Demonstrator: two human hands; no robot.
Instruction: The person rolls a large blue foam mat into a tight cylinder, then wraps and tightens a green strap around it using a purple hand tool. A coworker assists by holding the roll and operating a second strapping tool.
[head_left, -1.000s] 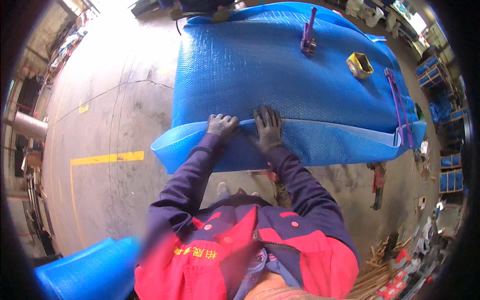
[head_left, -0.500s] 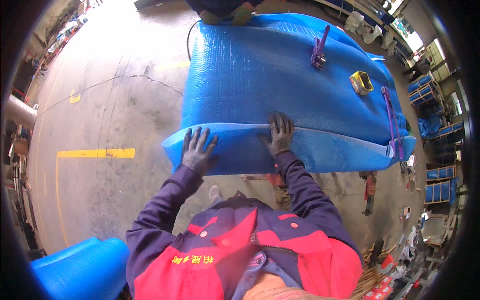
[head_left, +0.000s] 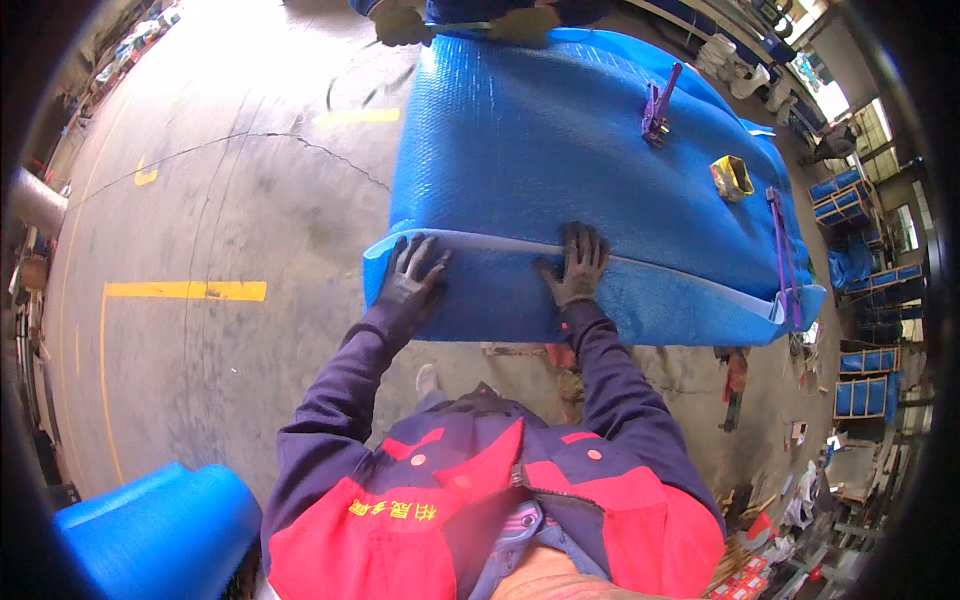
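A large blue wrapping sheet (head_left: 520,150) with a bubbly sheen covers a broad, flat-topped load in front of me. Its near edge is folded up into a flap (head_left: 660,290) with a pale rim. Gloved in grey, my left hand (head_left: 412,272) lies with fingers spread on the flap's left end. My right hand (head_left: 578,265), also gloved, presses flat on the flap further right, its fingertips over the rim onto the top. On the sheet's right part are a purple strapping tool (head_left: 657,105), a yellow tape roll (head_left: 732,178) and a long purple-handled tool (head_left: 780,240).
A co-worker's gloved hands (head_left: 460,25) are at the sheet's far edge. A blue roll (head_left: 160,530) lies on the floor at lower left. Yellow lines (head_left: 185,291) mark the concrete floor. Blue-wrapped crates (head_left: 865,395) stand at right, with scrap and rods (head_left: 770,555) at lower right.
My left hand has shifted right along the flap, and its left corner is pulled in. My right hand has moved slightly right. The co-worker's hands have shifted at the far edge.
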